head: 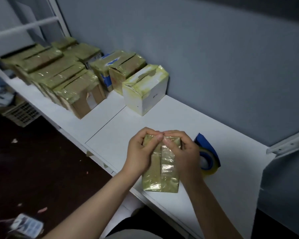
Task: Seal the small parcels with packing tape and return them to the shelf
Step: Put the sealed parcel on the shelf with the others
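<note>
- Small parcel (164,175) lies flat on the white shelf board (228,187), and both hands hold its far end.
- Left hand (141,152) curls its fingers over the far left corner, with the thumb lying across the top face. Right hand (183,152) does the same at the far right corner, and the two thumbs nearly meet.
- Their fingertips go over the far edge and are hidden. Whether the thumbs pinch a tape end I cannot tell.
- Tape roll (210,163) sits just right of the right hand, half covered by it, in a blue holder.
- The parcel is a rectangular block wrapped in glossy, wrinkled, yellowish tape. A seam runs lengthwise from the grip toward the wrists.
- Well beyond the grip, to the left, stand a white box (145,90) and a row of taped cardboard parcels (59,76), somewhat blurred.
</note>
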